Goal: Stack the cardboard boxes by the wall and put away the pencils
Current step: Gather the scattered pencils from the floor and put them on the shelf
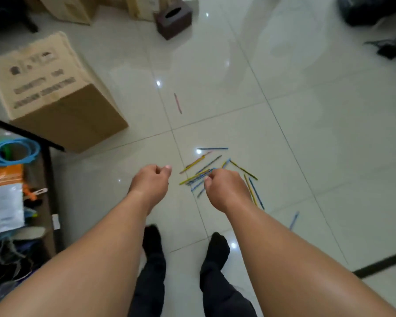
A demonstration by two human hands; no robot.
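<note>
- Left grip (150, 181) is curled closed, nothing visible in it. Right grip (224, 188) is curled above the pencils (193, 178); whether it pinches one cannot be told.
- The slim blue and yellow pencils lie crisscrossed on the glossy tiled floor (284, 110), just ahead of the feet.
- Risk: the shafts may roll on slick tile or slip from a bunched handful. Strays, a pink pencil (178, 103) and a blue pencil (294, 220), could be missed or trodden on.
- A cardboard box (55, 92) stands left of the pile, unstacked.

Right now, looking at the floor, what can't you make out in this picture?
In the head view:
the right hand: its back hides the fingers, so whether it grips any pencils is unclear;
pencil count: some lie under that hand;
the cardboard box: print blurred, unreadable;
the far boxes: cut off by the top edge.
</note>
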